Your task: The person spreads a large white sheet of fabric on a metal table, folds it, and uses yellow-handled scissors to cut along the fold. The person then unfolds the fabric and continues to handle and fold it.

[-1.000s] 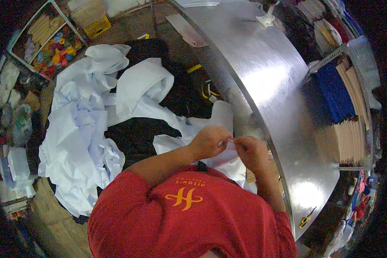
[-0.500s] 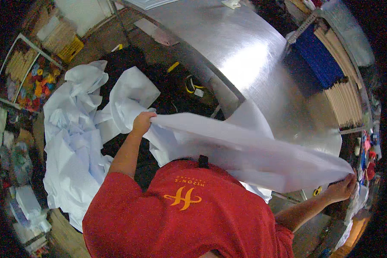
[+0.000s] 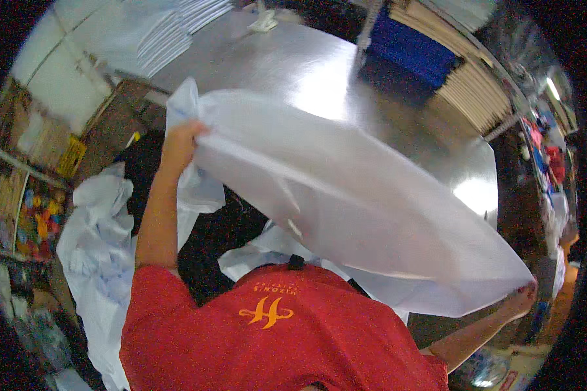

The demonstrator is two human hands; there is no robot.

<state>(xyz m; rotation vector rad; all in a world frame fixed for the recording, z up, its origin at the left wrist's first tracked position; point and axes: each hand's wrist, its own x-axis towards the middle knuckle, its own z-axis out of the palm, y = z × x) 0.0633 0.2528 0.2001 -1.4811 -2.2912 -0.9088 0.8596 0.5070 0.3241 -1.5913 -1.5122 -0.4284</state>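
Observation:
A large white cloth (image 3: 365,195) is stretched between my two hands, billowing over the near part of a shiny metal table (image 3: 287,49). My left hand (image 3: 184,138), raised at the left, is closed on one edge of it, and a loose fold stands up beyond the fingers. Far out to the right, my right hand (image 3: 523,298) grips another corner, its fingers partly hidden by the fabric. Part of the same or another white cloth hangs below the left hand and lies in front of me. A crumpled white heap of cloth (image 3: 98,260) sits at the left.
Folded white cloths (image 3: 169,39) are stacked at the table's far left. Behind the table, a shelf holds blue folded fabric (image 3: 414,49) and beige stacks (image 3: 479,94). A rack with colourful items (image 3: 39,215) stands at the left, near a yellow crate (image 3: 72,156).
My left hand has moved up and away from me, carrying its edge of the cloth over the table. The cloth has spread wider and billowed, and my view has turned rightward.

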